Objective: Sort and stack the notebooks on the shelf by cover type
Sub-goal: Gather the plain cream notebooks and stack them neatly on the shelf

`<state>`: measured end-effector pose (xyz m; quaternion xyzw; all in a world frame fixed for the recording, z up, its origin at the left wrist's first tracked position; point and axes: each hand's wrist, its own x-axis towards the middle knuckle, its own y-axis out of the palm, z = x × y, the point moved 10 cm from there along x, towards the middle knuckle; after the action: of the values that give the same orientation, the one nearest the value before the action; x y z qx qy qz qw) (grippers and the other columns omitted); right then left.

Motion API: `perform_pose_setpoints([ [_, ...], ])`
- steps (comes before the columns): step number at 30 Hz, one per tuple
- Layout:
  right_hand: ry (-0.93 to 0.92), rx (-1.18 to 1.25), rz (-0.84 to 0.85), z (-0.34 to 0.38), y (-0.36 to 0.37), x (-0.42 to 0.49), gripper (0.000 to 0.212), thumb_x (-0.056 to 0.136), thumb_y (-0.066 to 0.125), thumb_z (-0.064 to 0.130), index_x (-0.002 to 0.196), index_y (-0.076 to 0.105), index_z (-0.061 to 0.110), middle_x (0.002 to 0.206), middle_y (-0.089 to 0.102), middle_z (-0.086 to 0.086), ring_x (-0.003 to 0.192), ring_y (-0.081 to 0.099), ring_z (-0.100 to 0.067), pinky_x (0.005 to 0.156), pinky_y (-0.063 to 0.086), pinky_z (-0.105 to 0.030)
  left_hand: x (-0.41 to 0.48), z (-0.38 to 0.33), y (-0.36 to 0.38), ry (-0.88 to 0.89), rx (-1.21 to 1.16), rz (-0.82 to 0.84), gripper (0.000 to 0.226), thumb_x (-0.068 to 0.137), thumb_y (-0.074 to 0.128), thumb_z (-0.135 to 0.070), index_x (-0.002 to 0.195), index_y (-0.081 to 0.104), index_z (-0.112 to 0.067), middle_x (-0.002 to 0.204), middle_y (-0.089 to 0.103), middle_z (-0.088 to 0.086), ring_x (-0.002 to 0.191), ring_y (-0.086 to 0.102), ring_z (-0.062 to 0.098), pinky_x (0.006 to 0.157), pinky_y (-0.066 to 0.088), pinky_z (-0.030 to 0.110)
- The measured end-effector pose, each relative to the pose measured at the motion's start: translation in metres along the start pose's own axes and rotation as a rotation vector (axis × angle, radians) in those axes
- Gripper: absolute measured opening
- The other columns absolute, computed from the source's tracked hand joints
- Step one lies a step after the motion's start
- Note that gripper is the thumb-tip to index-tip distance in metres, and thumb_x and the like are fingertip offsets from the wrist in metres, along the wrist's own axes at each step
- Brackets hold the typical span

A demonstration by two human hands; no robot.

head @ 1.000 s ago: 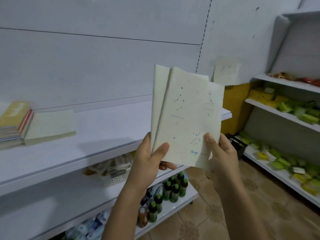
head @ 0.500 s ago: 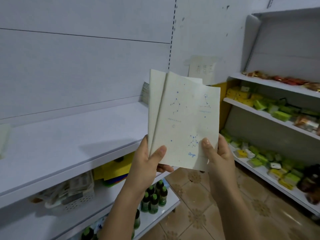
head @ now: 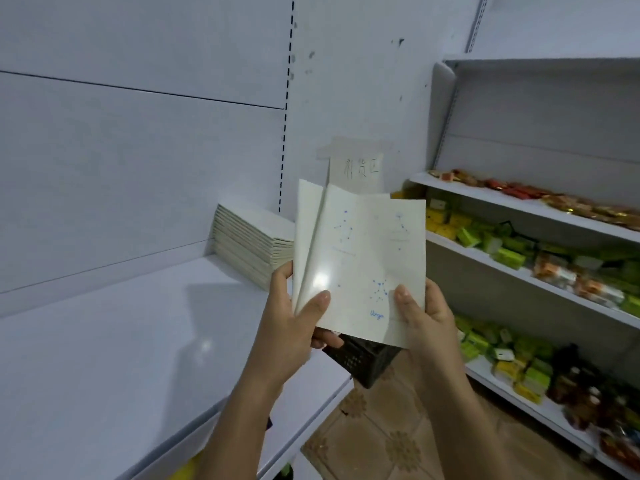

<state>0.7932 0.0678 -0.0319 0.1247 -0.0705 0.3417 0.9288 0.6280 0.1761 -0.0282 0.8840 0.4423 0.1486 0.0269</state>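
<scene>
- Head view, now: I hold two cream notebooks (head: 363, 265) with blue constellation covers, fanned apart at the top, upright in front of me.
- Left hand (head: 298, 323) is closed on the lower left edge, thumb across the front cover; right hand (head: 424, 317) is closed on the lower right corner. Both grip the same pair.
- Change since a second ago: my view has swung right along the white shelf (head: 121, 341). The mixed pile at the far left has gone out of frame; a tidy stack of cream notebooks (head: 252, 244) now shows at the shelf's right end, just behind the pair I hold.
- Reading: that stack looks like the matching cover type, so I judge the pair is headed there. Placement not yet done.
- Background: paper sign (head: 360, 168) on the wall, black crate (head: 363, 362) below my hands, side shelves of packaged goods (head: 512, 251).
</scene>
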Motion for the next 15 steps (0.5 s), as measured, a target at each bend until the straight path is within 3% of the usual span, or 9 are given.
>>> perform_pose_setpoints([
  [5, 0.053, -0.009, 0.107, -0.023, 0.02, 0.041, 0.025, 0.092, 0.059, 0.03, 0.116, 0.06, 0.03, 0.108, 0.07, 0.001, 0.099, 0.067, -0.024, 0.085, 0.056, -0.048, 0.032, 0.005, -0.008, 0.038, 0.057, 0.028, 0.047, 0.087, 0.061, -0.03, 0.124, 0.038, -0.046, 0.111, 0.062, 0.002, 0.073, 0.07, 0.02, 0.055, 0.054, 0.023],
  [9, 0.018, -0.006, 0.194, -0.028, 0.05, 0.078, 0.017, 0.092, 0.057, 0.03, 0.108, 0.06, 0.034, 0.096, 0.072, 0.013, 0.083, 0.069, -0.007, 0.057, 0.055, -0.023, 0.057, 0.003, -0.021, 0.073, 0.135, -0.003, 0.046, 0.088, 0.059, -0.032, 0.115, 0.038, -0.062, 0.109, 0.062, -0.017, 0.08, 0.07, 0.019, 0.058, 0.057, 0.026],
  [11, -0.018, 0.021, 0.247, -0.027, 0.071, 0.097, 0.015, 0.093, 0.056, 0.029, 0.107, 0.059, 0.036, 0.094, 0.07, 0.018, 0.083, 0.068, -0.002, 0.053, 0.052, -0.016, 0.07, -0.002, -0.033, 0.105, 0.17, -0.09, 0.043, 0.083, 0.06, -0.038, 0.112, 0.04, -0.062, 0.108, 0.062, -0.015, 0.078, 0.07, 0.021, 0.057, 0.056, 0.025],
  [15, -0.034, 0.078, 0.393, -0.03, 0.113, 0.14, 0.019, 0.094, 0.056, 0.02, 0.11, 0.057, 0.03, 0.098, 0.07, 0.014, 0.09, 0.068, -0.008, 0.059, 0.054, -0.017, 0.098, -0.006, -0.057, 0.139, 0.193, -0.308, 0.037, 0.08, 0.051, -0.053, 0.115, 0.043, -0.05, 0.097, 0.067, -0.01, 0.074, 0.069, 0.016, 0.052, 0.052, 0.019],
])
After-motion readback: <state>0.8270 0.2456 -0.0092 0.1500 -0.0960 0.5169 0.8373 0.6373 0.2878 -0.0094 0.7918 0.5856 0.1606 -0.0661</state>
